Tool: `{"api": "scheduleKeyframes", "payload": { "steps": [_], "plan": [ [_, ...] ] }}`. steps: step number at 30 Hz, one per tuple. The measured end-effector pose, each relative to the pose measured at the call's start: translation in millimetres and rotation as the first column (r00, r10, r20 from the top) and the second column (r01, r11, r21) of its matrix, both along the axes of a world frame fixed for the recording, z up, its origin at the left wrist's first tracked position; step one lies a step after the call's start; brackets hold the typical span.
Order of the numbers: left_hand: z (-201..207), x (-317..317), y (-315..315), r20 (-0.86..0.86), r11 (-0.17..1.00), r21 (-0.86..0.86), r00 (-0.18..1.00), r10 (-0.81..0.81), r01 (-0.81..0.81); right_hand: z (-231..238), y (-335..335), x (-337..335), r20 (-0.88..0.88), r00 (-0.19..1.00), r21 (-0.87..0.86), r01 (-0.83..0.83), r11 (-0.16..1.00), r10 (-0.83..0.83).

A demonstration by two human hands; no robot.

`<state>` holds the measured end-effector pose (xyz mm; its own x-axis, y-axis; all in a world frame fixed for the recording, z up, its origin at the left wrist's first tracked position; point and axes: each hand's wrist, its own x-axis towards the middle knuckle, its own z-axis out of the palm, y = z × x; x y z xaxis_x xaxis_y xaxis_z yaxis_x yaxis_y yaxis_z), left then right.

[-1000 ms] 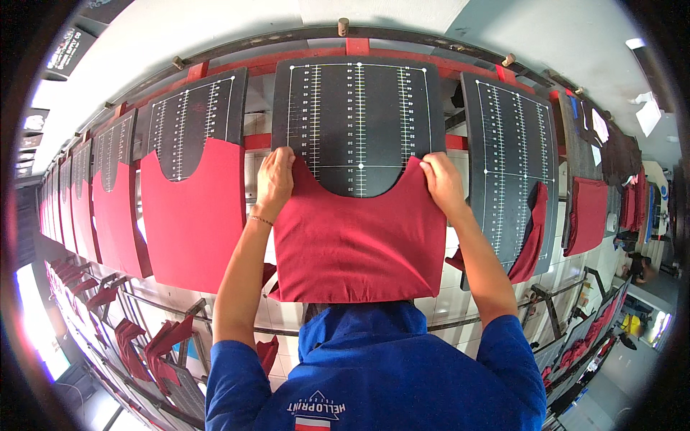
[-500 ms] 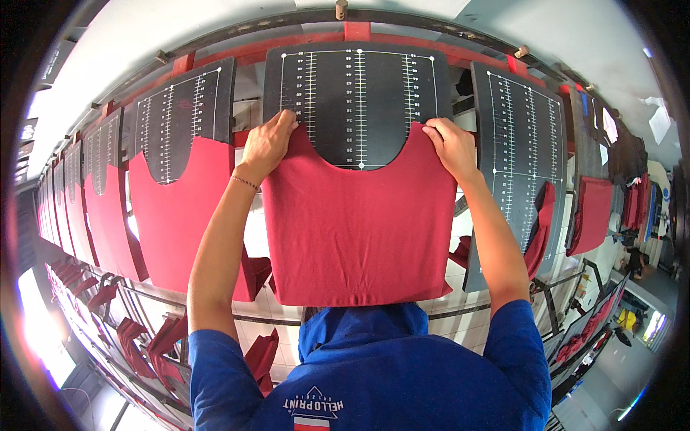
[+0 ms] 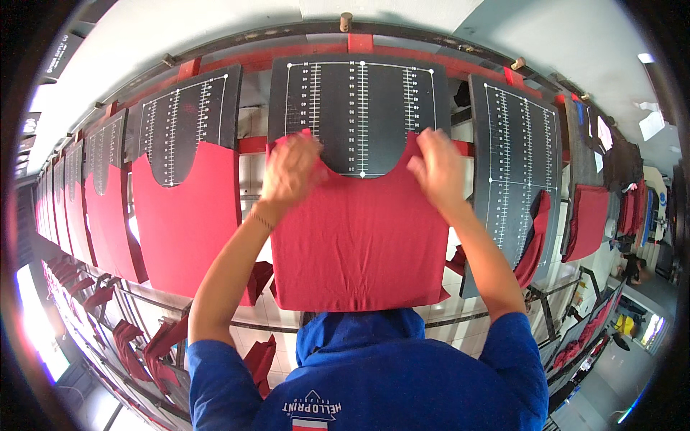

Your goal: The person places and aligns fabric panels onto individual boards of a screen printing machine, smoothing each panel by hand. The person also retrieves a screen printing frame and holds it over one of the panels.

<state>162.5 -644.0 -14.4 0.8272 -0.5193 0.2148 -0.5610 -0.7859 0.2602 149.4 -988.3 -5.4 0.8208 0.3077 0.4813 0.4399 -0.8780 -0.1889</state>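
A red fabric panel (image 3: 359,241) with a scooped neckline lies over a black board (image 3: 338,100) marked with white scale lines. Its two upper strips reach up the board on either side of the curve. My left hand (image 3: 291,169), smeared by motion, is over the left strip; its fingers cannot be made out clearly. At the outer edge of the right strip is my right hand (image 3: 437,165), also blurred, with its thumb apart from the fingers. Whether either hand presses on the fabric is hard to tell.
More black boards with red panels (image 3: 187,223) stand in a row to the left. A right-hand board (image 3: 503,144) has a folded red piece (image 3: 533,241) along its edge. Behind runs a dark rail (image 3: 287,30). Racks below hold red fabric (image 3: 164,348).
Both hands have come away from their pinch on the upper strips' edges. The left has moved inward and down over the fabric; the right has shifted slightly inward and down.
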Motion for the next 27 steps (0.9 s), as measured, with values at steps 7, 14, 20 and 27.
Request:
{"api": "scheduleKeyframes", "payload": {
  "steps": [7,14,20,27],
  "plan": [
    [-15,3,51,-0.132,0.896,-0.072,0.895,0.427,-0.438,-9,-58,2,-0.313,0.870,-0.044,0.388,0.921,-0.382],
    [-63,-162,100,-0.898,0.228,-0.190,0.075,-0.433,-0.955,-33,-58,-180,-0.862,0.366,0.468,0.840,0.273,0.351],
    [-28,-189,98,-0.955,0.086,-0.114,0.085,-0.283,-0.990,-19,-72,-227,-0.940,0.283,0.335,0.874,0.353,0.190],
    [23,-196,141,-0.831,0.623,-0.134,0.430,0.353,-0.771,-6,-95,-247,-0.885,0.455,0.358,0.801,0.480,-0.099]
  ]
}}
